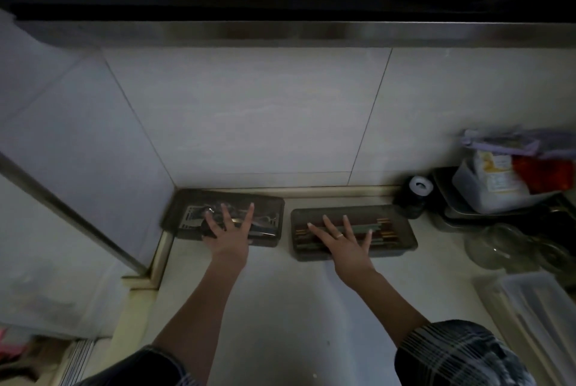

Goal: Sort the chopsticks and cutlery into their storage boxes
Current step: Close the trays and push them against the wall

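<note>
**Two Flat Hands on Two Boxes**

We use the back wall [249,111] as our mark. Two dark boxes sit on the pale counter [274,292], right at the foot of that wall. The cutlery box [268,203] is pushed into the corner where the back wall meets the side wall. The chopstick box [402,229] sits just beside it, a bit farther out from the wall, with a thin gap between them.

Our left hand [229,231] lies flat on the cutlery box, fingers spread wide and straight. Our right hand [343,237] lies flat on the chopstick box, fingers wide too, with a ring on one finger. Chopsticks [386,226] show under the lid.

Out from the wall, toward us, the counter is bare and wide. Far along the wall sit a small dark jar [413,198] and a pile of tubs [498,192].
</note>
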A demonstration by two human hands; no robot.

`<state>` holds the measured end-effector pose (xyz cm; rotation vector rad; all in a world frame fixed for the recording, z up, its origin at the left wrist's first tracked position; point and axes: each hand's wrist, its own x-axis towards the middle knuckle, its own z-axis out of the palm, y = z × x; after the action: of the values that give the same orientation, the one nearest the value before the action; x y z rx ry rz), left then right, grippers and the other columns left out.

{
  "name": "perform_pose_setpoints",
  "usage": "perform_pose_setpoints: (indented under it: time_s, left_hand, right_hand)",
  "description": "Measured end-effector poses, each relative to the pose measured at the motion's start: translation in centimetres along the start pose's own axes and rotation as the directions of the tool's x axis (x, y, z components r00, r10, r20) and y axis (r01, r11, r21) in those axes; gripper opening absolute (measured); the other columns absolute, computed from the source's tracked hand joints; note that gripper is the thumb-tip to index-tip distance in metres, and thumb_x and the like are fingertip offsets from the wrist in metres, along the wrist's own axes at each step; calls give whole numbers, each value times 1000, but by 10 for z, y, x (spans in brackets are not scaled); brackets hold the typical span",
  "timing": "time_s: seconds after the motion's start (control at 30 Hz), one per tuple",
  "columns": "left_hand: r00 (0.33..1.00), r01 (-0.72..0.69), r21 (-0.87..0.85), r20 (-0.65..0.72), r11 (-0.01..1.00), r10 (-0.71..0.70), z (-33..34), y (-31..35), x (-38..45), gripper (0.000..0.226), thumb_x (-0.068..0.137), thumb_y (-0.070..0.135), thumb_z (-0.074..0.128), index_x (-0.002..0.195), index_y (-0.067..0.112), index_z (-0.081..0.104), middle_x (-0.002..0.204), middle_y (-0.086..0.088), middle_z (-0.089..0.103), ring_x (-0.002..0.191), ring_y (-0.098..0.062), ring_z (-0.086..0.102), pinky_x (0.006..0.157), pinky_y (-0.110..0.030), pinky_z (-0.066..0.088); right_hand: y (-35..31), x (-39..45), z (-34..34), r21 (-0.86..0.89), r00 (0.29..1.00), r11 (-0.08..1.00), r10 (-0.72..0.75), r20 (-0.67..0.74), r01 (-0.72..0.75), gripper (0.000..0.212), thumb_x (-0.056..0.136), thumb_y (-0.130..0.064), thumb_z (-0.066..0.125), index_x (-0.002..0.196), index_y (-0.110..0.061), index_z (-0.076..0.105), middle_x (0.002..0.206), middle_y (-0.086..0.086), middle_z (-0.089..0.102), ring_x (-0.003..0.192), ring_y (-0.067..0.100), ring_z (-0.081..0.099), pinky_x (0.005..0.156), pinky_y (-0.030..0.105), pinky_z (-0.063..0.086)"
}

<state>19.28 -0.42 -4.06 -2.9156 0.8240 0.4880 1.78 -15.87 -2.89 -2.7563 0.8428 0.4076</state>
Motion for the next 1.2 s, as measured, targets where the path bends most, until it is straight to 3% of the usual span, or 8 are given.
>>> perform_pose_setpoints:
  time_s: [0.47,0.93,1.1,1.2]
  left_hand:
    - [995,96,14,-35,995,-95,-8,10,25,85,96,27,47,142,41,-23,153,-22,-20,136,-56,-13,105,-65,25]
    - [995,95,-50,-25,994,-96,-9,11,35,80,96,40,44,140,46,-22,154,-17,-22,136,-53,-16,103,-69,23]
    - [995,99,2,33,995,-99,-19,11,33,82,97,25,45,141,44,-22,153,-19,-22,136,-54,-13,102,-69,25]
    - [993,99,15,64,995,-100,-30,23,20,82,93,10,47,148,32,-11,155,-20,-13,140,-48,-6,101,-65,29]
  right_hand:
    - [-31,56,-24,39,999,999,32,37,-34,104,81,19,45,147,-48,1,158,-8,-16,142,31,-24,104,71,-8]
    - [-19,78,-35,84,994,996,-20,106,12,98,86,10,49,146,-51,2,158,-9,-16,143,29,-21,106,69,-7]
    - [-3,59,-33,308,997,948,-79,2,75,96,87,-10,63,147,-48,-3,160,3,-9,147,24,-3,114,60,2]
    - [16,36,-34,583,987,799,-81,-138,147,90,87,-9,64,149,-41,8,160,11,3,147,23,10,116,35,18]
